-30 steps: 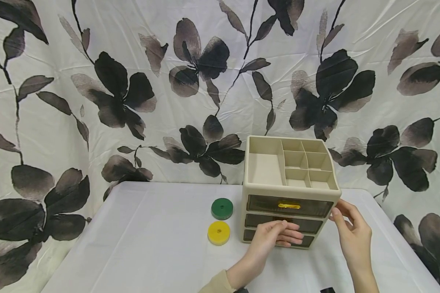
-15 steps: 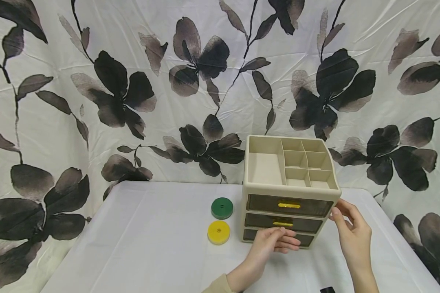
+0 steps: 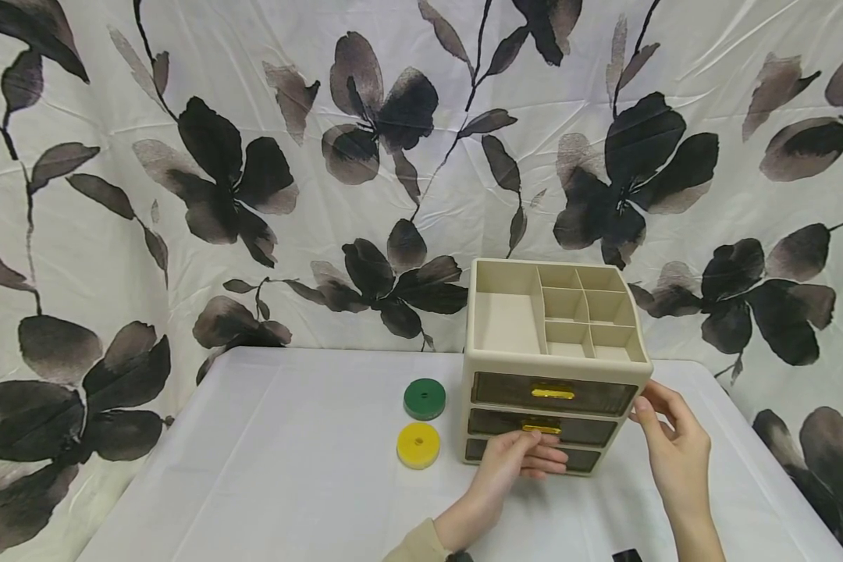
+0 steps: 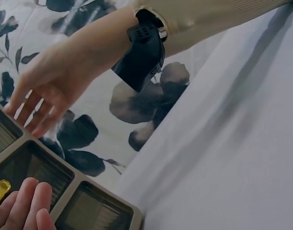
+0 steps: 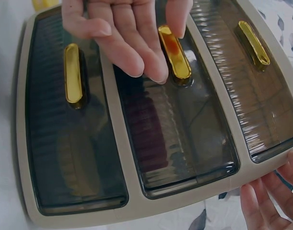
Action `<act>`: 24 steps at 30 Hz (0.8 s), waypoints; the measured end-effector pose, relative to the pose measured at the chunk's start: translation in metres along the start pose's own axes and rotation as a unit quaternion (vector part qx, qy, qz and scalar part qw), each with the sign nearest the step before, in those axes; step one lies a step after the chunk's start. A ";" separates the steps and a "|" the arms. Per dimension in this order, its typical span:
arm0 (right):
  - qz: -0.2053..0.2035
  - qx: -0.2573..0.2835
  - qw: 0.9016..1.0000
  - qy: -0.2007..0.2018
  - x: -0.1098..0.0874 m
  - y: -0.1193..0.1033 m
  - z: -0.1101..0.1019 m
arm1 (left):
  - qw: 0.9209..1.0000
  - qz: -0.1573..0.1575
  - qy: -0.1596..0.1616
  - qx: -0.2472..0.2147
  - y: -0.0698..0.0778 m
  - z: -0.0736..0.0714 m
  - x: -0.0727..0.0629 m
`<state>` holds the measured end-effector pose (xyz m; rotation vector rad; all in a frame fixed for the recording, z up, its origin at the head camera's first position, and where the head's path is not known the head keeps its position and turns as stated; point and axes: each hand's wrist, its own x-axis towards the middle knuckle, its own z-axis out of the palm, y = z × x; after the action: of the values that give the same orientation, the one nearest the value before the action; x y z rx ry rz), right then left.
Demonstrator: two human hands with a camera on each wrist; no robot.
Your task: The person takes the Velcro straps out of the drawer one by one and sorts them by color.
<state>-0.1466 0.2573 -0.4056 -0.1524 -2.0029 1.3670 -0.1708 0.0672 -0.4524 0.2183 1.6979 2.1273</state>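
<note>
We see a cream drawer unit (image 3: 555,364) on the bench (image 3: 274,468), right of a green disc (image 3: 422,407) and a yellow disc (image 3: 417,453). The left hand (image 3: 509,468) has eased down, uncovering the middle yellow handle (image 3: 542,429); its fingers, nearly straight, pinch nothing, so that drawer seems unpulled. The right hand's (image 3: 677,449) loosely bent fingers touch the unit's side.

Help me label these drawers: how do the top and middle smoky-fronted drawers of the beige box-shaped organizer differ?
A dark purplish shape shows through the middle drawer; none is evident in the top drawer. The left hand is close to the middle drawer's golden handle, while the top drawer's golden handle is unobstructed. Both look closed, with smoky fronts.
</note>
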 end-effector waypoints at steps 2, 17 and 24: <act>0.001 0.000 1.000 0.000 0.000 0.000 0.000 | 1.000 0.001 0.000 -0.002 0.000 0.000 0.001; -0.003 0.004 1.000 0.003 0.000 -0.001 0.001 | 1.000 -0.011 -0.001 -0.017 0.003 -0.002 0.004; 0.003 -0.002 1.000 0.002 0.000 -0.001 0.000 | 1.000 -0.020 0.013 -0.015 0.005 0.001 0.004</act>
<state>-0.1462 0.2564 -0.4049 -0.1628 -2.0034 1.3666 -0.1756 0.0689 -0.4476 0.1467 1.6688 2.1347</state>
